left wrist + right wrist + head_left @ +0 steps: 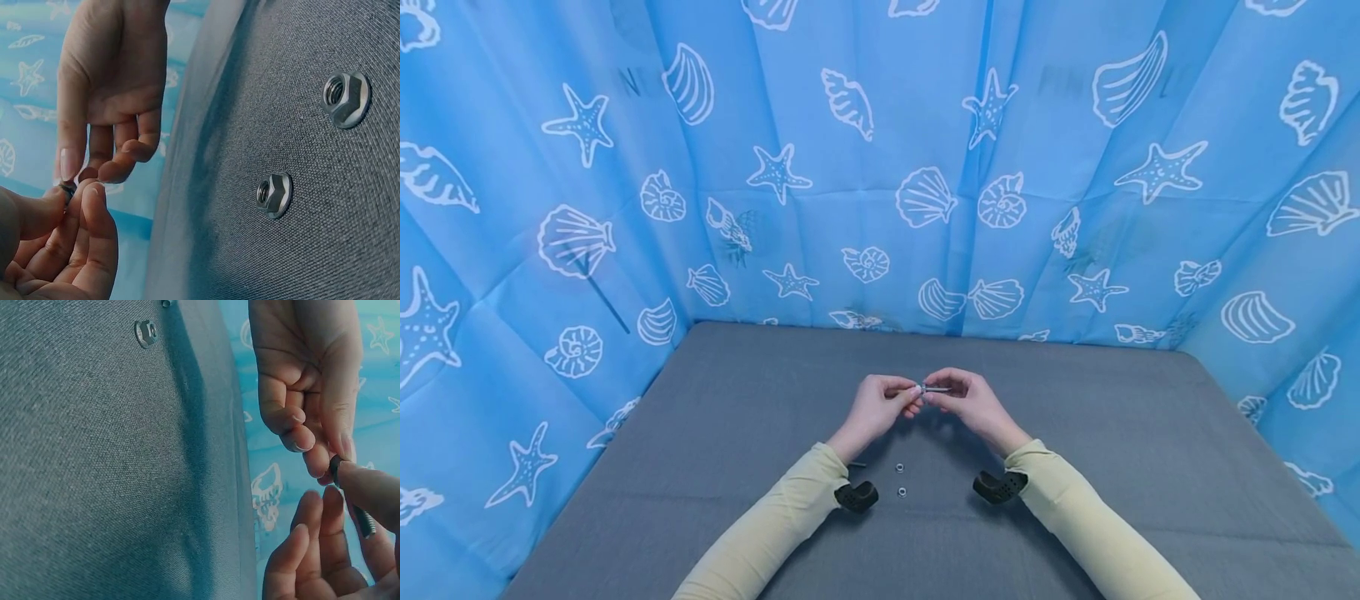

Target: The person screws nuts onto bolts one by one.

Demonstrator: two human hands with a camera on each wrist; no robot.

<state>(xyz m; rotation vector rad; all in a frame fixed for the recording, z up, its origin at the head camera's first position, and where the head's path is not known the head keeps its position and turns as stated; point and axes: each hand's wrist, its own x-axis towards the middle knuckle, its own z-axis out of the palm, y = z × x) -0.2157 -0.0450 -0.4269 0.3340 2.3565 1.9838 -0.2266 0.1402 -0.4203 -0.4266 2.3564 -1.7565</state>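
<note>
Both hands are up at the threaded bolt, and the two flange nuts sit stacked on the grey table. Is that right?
Not stacked: in the left wrist view, one flange nut and the other flange nut lie apart on the grey table. The rest is right: left hand and right hand are up at the threaded bolt.

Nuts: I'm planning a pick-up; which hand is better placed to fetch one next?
Probably the left hand: in the head view, both nuts lie nearer it than the right hand, though both hands meet at the bolt.
</note>
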